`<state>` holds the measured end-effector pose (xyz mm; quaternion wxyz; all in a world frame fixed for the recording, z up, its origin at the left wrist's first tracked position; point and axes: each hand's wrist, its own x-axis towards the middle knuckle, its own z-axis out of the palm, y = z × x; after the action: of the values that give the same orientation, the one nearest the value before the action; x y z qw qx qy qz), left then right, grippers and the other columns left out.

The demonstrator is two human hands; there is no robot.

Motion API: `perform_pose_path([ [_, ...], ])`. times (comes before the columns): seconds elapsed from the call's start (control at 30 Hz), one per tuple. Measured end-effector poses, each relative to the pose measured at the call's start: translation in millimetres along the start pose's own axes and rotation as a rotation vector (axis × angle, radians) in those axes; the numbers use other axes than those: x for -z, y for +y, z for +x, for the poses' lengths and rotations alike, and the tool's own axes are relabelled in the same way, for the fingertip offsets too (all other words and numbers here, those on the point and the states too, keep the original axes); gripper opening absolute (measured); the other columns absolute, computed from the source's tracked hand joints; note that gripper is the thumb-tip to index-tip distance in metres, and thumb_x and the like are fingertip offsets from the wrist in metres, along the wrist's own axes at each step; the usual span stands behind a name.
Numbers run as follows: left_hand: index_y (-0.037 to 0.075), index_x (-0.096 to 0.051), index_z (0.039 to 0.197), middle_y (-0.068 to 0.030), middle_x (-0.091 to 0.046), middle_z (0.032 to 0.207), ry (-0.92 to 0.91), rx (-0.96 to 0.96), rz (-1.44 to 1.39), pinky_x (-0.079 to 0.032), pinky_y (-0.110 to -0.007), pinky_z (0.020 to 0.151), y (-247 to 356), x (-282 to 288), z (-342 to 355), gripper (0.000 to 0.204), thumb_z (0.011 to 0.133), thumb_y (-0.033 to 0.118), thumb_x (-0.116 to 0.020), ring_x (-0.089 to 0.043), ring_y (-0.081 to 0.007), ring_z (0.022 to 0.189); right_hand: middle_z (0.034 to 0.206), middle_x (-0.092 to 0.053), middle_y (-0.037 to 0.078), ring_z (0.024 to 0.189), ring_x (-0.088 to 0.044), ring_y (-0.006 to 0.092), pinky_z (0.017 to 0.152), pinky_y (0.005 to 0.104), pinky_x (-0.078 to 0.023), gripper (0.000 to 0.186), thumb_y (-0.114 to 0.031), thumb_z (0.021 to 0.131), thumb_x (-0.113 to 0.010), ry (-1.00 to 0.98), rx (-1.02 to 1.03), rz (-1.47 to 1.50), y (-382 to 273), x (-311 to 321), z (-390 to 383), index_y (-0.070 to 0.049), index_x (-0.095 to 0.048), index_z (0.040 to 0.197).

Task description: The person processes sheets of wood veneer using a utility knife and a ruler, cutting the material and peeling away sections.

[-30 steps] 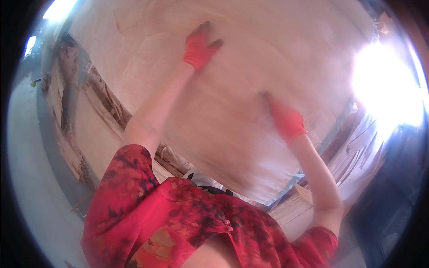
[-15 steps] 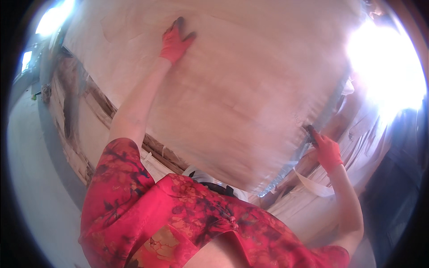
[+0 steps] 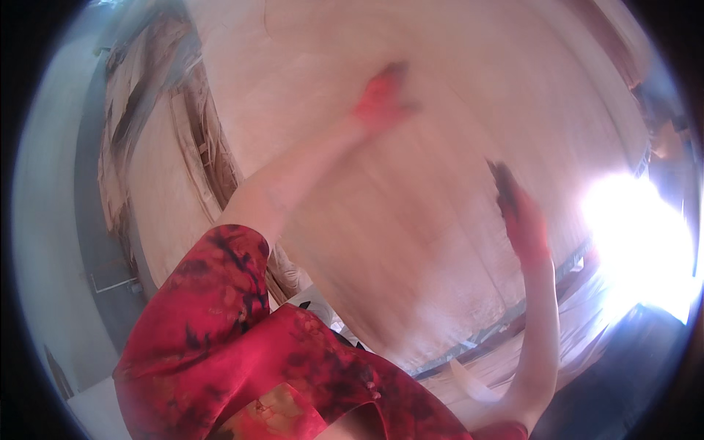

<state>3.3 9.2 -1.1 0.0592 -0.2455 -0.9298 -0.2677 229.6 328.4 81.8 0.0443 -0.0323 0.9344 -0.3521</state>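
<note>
Head view: we look down on a broad pale wooden sheet (image 3: 411, 242), thin like veneer, which fills most of the picture and blurs toward the lower middle.
Sheet position: it lies flat on top of a stack (image 3: 183, 169) of similar sheets, whose ragged, splintered edges show along its left side.
Floor: a grey floor (image 3: 51, 242) runs down the far left, beside the stack.
Sleeve: our own red patterned sleeve (image 3: 220, 330) takes up the lower left.
Glare: a bright white patch (image 3: 638, 242) burns out the right edge.
Left hand: our left hand (image 3: 381, 99), in a red glove, rests palm down on the sheet near its upper middle, the arm stretched out; its grip looks flat and spread on the wood, pinching nothing.
Right hand: our right hand (image 3: 521, 216), also red-gloved, is over the sheet's right part, near the glare; we cannot tell whether its grip is spread or closed, as it is blurred.
</note>
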Motion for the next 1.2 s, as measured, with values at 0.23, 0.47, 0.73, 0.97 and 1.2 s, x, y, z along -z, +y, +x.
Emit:
perform_pose_path([
  [0.23,0.003,-0.029,0.156,-0.0204,-0.039,0.156,-0.04,0.066,-0.077,-0.025,-0.045,0.122,14,13,1,0.099,0.082,0.046,-0.079,-0.029,-0.036,0.15,0.105,-0.068,0.01,0.095,-0.067,0.032,0.082,0.0437,-0.054,0.054,-0.019,0.102,-0.052,-0.196,0.181,-0.324,-30,-45,184,-0.043,-0.042,0.15],
  [0.47,0.002,-0.04,0.148,-0.0184,-0.049,0.148,-0.044,-0.02,-0.088,-0.029,-0.048,0.118,12,20,-2,0.089,0.08,0.043,-0.08,-0.037,-0.0349,0.145,0.11,-0.068,0.007,0.099,-0.067,0.0288,0.083,0.0415,-0.055,0.052,-0.018,0.105,-0.044,-0.404,0.236,-0.527,-79,-55,228,-0.045,-0.042,0.149],
  [0.73,0.006,-0.053,0.141,-0.0106,-0.045,0.152,-0.163,-0.008,0.115,-0.029,-0.048,0.117,12,12,3,0.071,0.087,0.048,-0.072,-0.034,-0.0312,0.147,0.123,-0.068,0.007,0.101,-0.067,0.0304,0.086,0.0416,-0.055,0.054,-0.015,0.105,-0.042,-0.428,0.186,-0.413,-43,-44,218,-0.045,-0.042,0.15],
  [0.97,0.008,-0.053,0.142,-0.0103,-0.043,0.154,-0.13,-0.054,0.116,-0.025,-0.047,0.119,10,-1,3,0.07,0.09,0.052,-0.068,-0.03,-0.0319,0.149,0.116,-0.068,0.01,0.105,-0.066,0.0317,0.087,0.0436,-0.054,0.055,-0.015,0.103,-0.049,-0.323,0.107,-0.488,40,-27,159,-0.043,-0.042,0.15],
  [1.2,0.007,-0.055,0.139,-0.0112,-0.044,0.154,-0.124,-0.06,0.133,-0.027,-0.045,0.12,6,1,3,0.069,0.089,0.052,-0.069,-0.031,-0.0328,0.148,0.113,-0.069,0.012,0.103,-0.067,0.0334,0.085,0.0453,-0.054,0.057,-0.017,0.102,-0.05,-0.313,-0.116,-0.492,31,-7,95,-0.043,-0.037,0.152],
])
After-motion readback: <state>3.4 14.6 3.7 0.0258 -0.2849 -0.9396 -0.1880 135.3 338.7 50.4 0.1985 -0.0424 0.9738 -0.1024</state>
